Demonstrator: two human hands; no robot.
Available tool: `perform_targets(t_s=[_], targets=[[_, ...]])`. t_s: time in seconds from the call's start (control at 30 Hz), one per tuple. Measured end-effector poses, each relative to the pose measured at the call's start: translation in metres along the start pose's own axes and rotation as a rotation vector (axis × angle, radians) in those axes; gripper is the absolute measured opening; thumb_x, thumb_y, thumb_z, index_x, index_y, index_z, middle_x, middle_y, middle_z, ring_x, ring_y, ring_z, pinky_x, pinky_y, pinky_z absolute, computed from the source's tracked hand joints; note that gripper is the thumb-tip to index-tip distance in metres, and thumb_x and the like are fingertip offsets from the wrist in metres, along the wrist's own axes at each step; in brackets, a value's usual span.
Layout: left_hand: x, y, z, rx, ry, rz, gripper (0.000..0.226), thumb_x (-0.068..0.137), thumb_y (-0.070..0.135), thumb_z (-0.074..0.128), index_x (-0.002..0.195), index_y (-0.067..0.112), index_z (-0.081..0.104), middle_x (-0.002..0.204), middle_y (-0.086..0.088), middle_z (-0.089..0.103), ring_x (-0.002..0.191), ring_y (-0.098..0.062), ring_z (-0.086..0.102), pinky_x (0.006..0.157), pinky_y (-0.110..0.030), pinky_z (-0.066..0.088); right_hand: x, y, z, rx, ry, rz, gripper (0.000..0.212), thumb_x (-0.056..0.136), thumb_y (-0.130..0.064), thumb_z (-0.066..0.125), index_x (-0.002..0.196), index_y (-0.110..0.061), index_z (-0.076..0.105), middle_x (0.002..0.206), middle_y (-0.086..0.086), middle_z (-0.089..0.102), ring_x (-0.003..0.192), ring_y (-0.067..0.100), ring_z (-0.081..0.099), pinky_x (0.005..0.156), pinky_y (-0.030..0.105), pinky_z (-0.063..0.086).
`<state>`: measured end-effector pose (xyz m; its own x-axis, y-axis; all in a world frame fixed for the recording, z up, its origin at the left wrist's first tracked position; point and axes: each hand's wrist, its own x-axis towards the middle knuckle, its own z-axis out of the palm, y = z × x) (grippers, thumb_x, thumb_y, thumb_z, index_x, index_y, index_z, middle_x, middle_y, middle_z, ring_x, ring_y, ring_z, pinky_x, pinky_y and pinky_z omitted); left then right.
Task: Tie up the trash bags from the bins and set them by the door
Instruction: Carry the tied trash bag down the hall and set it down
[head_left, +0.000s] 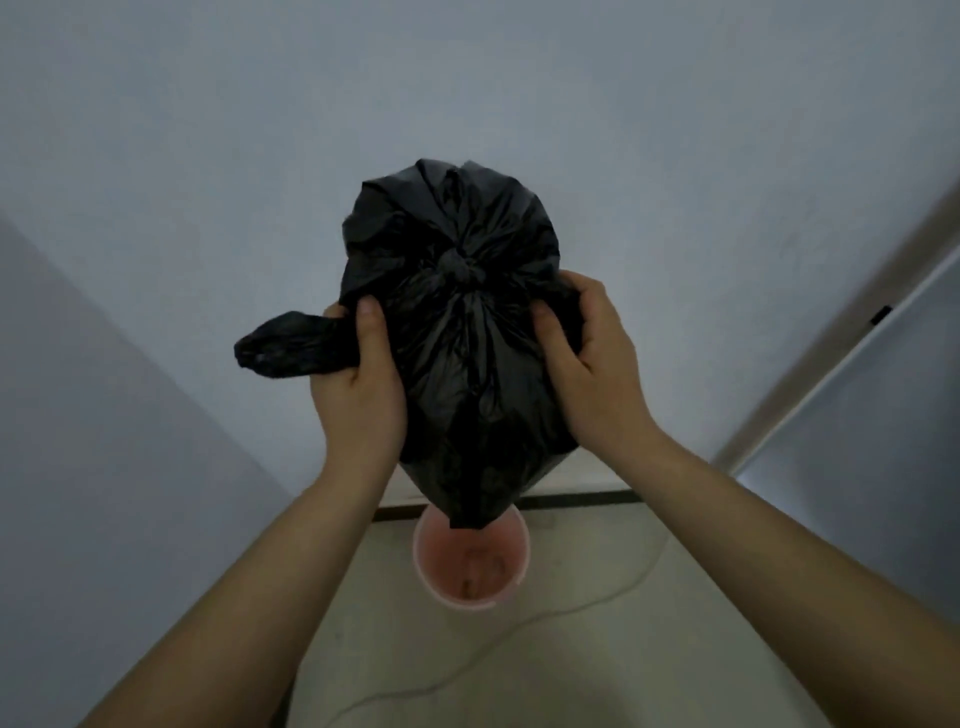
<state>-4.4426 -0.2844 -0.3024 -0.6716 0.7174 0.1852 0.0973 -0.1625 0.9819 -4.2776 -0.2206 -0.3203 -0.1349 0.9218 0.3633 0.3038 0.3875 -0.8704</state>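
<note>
A black trash bag hangs in the air in the middle of the view, its neck drawn into a knot near the top. My left hand grips one loose end of the bag, which sticks out to the left. On the opposite side my right hand clutches the other end against the bag. The bag's bottom tip dangles just above a small pink bin standing on the floor below; the bin has no liner in it.
A pale wall fills the view ahead, with a dark baseboard at its foot. A door frame and door run up the right side. A thin white cable trails across the light floor.
</note>
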Motion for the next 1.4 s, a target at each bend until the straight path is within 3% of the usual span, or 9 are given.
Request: perform_targets(t_s=[0.17, 0.3, 0.43, 0.53, 0.63, 0.7, 0.97, 1.23, 1.4], targets=[[0.022, 0.161, -0.076, 0.051, 0.101, 0.160, 0.019, 0.103, 0.035, 0.051, 0.087, 0.029, 0.059, 0.093, 0.010, 0.066, 0.090, -0.001, 0.064, 0.083, -0.022, 0.049, 0.034, -0.168, 0.007, 0.079, -0.126, -0.125, 0.041, 0.100, -0.041, 0.047, 0.136, -0.020, 0.050, 0.127, 0.000, 0.061, 0.114, 0.014, 0.057, 0.098, 0.036, 0.048], [-0.009, 0.215, -0.125, 0.072, 0.268, 0.235, 0.021, 0.104, 0.032, 0.049, 0.085, 0.029, 0.058, 0.091, 0.011, 0.064, 0.080, 0.011, 0.061, 0.080, -0.016, 0.047, 0.029, -0.234, 0.022, 0.177, -0.228, -0.261, 0.044, 0.096, -0.048, 0.046, 0.132, -0.022, 0.053, 0.123, -0.002, 0.063, 0.113, 0.014, 0.059, 0.098, 0.043, 0.049], [-0.076, 0.240, -0.175, 0.093, 0.523, 0.328, 0.021, 0.104, 0.029, 0.050, 0.085, 0.024, 0.056, 0.090, 0.007, 0.063, 0.087, -0.001, 0.063, 0.086, -0.027, 0.051, -0.011, -0.274, 0.040, 0.342, -0.424, -0.410, 0.043, 0.095, -0.048, 0.050, 0.129, -0.024, 0.056, 0.120, -0.005, 0.065, 0.113, 0.011, 0.060, 0.098, 0.039, 0.050], [-0.159, 0.240, -0.204, 0.119, 0.784, 0.304, 0.021, 0.103, 0.029, 0.052, 0.082, 0.026, 0.057, 0.089, 0.006, 0.064, 0.090, -0.009, 0.063, 0.088, -0.034, 0.051, -0.064, -0.289, 0.045, 0.473, -0.703, -0.455, 0.036, 0.097, -0.042, 0.056, 0.129, -0.026, 0.058, 0.121, -0.009, 0.066, 0.112, 0.004, 0.061, 0.096, 0.027, 0.049], [-0.259, 0.246, -0.221, 0.207, 1.028, 0.270, 0.021, 0.100, 0.033, 0.053, 0.080, 0.034, 0.060, 0.089, 0.006, 0.065, 0.090, -0.010, 0.063, 0.085, -0.031, 0.051, -0.132, -0.303, 0.046, 0.537, -0.978, -0.486, 0.027, 0.098, -0.034, 0.060, 0.126, -0.030, 0.060, 0.116, -0.016, 0.067, 0.106, -0.003, 0.062, 0.089, 0.017, 0.046], [-0.336, 0.259, -0.234, 0.285, 1.184, 0.222, 0.020, 0.104, 0.026, 0.051, 0.085, 0.026, 0.059, 0.090, 0.004, 0.065, 0.089, -0.009, 0.062, 0.085, -0.029, 0.049, -0.196, -0.325, 0.036, 0.609, -1.158, -0.482, 0.026, 0.098, -0.032, 0.061, 0.124, -0.032, 0.060, 0.112, -0.020, 0.067, 0.104, -0.006, 0.062, 0.086, 0.013, 0.045], [-0.613, 0.359, -0.262, 0.548, 1.664, 0.257, 0.024, 0.104, 0.027, 0.050, 0.081, 0.032, 0.056, 0.083, 0.012, 0.062, 0.082, -0.001, 0.061, 0.080, -0.024, 0.046, -0.439, -0.437, -0.057, 0.870, -1.633, -0.576, 0.019, 0.098, -0.030, 0.061, 0.116, -0.035, 0.061, 0.107, -0.023, 0.068, 0.099, -0.010, 0.062, 0.082, 0.006, 0.044], [-0.902, 0.417, -0.284, 0.608, 2.120, 0.254, 0.020, 0.103, 0.033, 0.051, 0.092, 0.043, 0.065, 0.098, 0.020, 0.068, 0.100, 0.002, 0.062, 0.093, -0.028, 0.047, -0.723, -0.515, -0.177, 1.055, -1.923, -0.749, 0.024, 0.098, -0.036, 0.060, 0.122, -0.036, 0.061, 0.113, -0.013, 0.068, 0.103, 0.006, 0.066, 0.093, 0.034, 0.054], [-1.059, 0.454, -0.297, 0.613, 2.320, 0.238, 0.021, 0.102, 0.031, 0.052, 0.086, 0.038, 0.063, 0.095, 0.023, 0.065, 0.092, 0.007, 0.061, 0.086, -0.022, 0.043, -0.893, -0.553, -0.257, 1.144, -2.073, -0.773, 0.028, 0.096, -0.040, 0.057, 0.124, -0.035, 0.060, 0.114, -0.014, 0.068, 0.106, 0.007, 0.065, 0.096, 0.040, 0.053]])
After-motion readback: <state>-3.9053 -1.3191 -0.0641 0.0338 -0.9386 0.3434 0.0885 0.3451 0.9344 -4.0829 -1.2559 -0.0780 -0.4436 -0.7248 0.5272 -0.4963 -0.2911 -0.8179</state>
